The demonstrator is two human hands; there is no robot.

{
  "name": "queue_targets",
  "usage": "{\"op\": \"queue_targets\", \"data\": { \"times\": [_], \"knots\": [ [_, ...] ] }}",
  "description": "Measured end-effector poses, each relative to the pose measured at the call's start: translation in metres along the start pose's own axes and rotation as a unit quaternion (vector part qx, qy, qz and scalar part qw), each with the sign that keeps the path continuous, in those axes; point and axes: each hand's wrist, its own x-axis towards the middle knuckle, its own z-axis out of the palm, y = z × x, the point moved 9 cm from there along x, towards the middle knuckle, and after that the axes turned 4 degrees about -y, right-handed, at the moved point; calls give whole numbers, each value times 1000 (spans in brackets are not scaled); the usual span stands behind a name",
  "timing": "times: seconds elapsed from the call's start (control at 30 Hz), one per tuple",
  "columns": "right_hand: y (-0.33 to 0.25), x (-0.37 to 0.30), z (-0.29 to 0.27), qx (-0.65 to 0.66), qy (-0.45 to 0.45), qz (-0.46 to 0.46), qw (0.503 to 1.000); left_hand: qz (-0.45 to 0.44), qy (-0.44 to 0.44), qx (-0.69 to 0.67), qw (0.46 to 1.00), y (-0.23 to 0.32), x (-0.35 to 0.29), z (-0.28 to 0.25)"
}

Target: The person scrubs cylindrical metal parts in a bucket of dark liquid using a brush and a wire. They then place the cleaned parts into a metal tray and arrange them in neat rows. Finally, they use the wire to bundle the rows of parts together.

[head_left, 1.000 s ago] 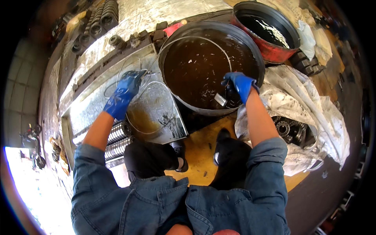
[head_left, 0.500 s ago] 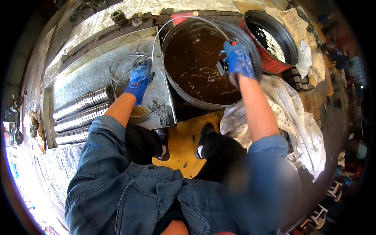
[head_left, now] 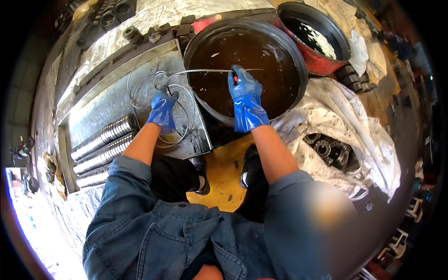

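Note:
Blue rubber gloves cover both my hands. Over the metal tray (head_left: 105,88), my left hand (head_left: 163,109) is closed round a looped wire cable (head_left: 191,71). One strand runs from there across to my right hand (head_left: 245,95), which is above the brown liquid (head_left: 217,51) in a round metal tub (head_left: 302,70). My right hand is closed on the cable, and a small red part (head_left: 235,79) shows at its fingers. Whatever else that hand grips is hidden by the glove. Loose cable loops lie on the tray about my left hand.
Stacked rows of metal rings (head_left: 105,137) lie in the tray's near left part. A red drum (head_left: 317,63) of dark liquid stands beyond the tub at right. To its near side, a whitish sack (head_left: 368,135) holds bearing-like rings (head_left: 323,148).
My right hand has moved left and nearer from the tub's right side, with the cable. A metal piece seen beside it earlier is out of sight. My left hand has shifted slightly nearer me.

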Motion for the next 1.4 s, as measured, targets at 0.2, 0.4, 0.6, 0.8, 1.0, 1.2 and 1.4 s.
{"op": "queue_targets", "data": {
  "times": [0.2,0.4,0.6,0.8,1.0,1.2,1.4],
  "knots": [
    [18,5,-8,49,8,23,998,290,242,30,925,118,-54,-102],
    [3,5,-12,34,-63,11,997,382,21,166,909,274,-87,-75],
    [42,5,-27,252,-8,33,967,324,-127,101,932,280,-50,-68],
    [164,0,-30,556,126,278,773,200,-173,-104,959,236,-25,-93],
    [211,-22,-15,672,198,404,588,263,-137,-176,939,216,-28,-115],
    [201,7,2,790,202,360,454,247,-180,-288,908,223,-53,-121],
    [199,14,40,813,173,401,384,299,-181,-346,871,238,-82,-144]
  ]
}}
